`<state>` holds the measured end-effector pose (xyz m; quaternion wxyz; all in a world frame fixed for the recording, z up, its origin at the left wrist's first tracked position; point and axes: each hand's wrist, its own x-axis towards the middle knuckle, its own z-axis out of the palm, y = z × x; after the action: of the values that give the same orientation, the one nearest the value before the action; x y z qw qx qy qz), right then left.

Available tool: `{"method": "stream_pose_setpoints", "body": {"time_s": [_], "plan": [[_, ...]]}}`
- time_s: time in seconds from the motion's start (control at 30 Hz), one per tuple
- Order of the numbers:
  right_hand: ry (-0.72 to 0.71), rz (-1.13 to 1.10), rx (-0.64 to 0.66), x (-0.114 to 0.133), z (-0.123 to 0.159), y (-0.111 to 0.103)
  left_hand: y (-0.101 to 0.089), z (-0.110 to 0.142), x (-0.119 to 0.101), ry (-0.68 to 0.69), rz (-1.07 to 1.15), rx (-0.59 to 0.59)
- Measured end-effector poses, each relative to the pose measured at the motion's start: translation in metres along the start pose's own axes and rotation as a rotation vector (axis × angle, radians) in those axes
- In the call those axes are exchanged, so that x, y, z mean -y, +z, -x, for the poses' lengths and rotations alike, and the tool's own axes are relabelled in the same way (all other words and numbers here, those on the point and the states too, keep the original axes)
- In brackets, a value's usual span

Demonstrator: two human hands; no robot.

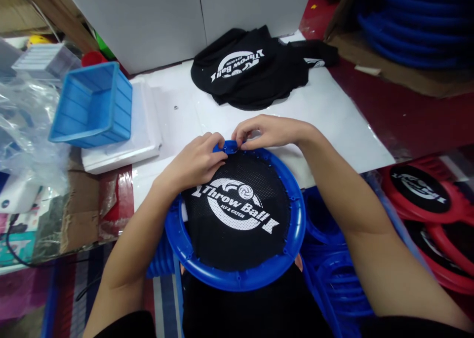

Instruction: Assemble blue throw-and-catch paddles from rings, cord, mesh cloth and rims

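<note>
A blue plastic ring (237, 280) leans in front of my body, its far edge at the white tabletop. Black mesh fabric (240, 249) printed "Throw Ball" spans the inside and is caught on small pegs around much of the rim. At the upper left, the fabric stands apart from the ring. My left hand (198, 163) is closed on the ring's far rim, thumb over the mesh. Beside it, the fingertips of my right hand (264, 131) pinch the fabric's edge at the rim; the exact contact is partly hidden by the fingers.
More black printed mesh pieces (252, 74) lie behind the ring. A blue bin (92, 103) rests on white foam (122, 155) at left. Blue rings (414, 27) are stacked at upper right, more blue rings (340, 279) below, and red mesh discs (422, 190) at right.
</note>
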<state>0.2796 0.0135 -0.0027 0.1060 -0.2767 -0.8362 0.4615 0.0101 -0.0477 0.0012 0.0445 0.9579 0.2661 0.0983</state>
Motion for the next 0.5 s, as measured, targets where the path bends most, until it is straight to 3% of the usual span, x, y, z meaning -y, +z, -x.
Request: {"method": "stream_pose_setpoints", "body": {"time_s": [0.23, 0.5], "plan": [[-0.056, -0.07, -0.117, 0.002, 0.004, 0.001, -0.006, -0.006, -0.014, -0.019, -0.169, 0.076], [-0.229, 0.07, -0.117, 0.008, -0.006, 0.022, 0.004, 0.002, 0.003, -0.265, 0.43, -0.132]]}}
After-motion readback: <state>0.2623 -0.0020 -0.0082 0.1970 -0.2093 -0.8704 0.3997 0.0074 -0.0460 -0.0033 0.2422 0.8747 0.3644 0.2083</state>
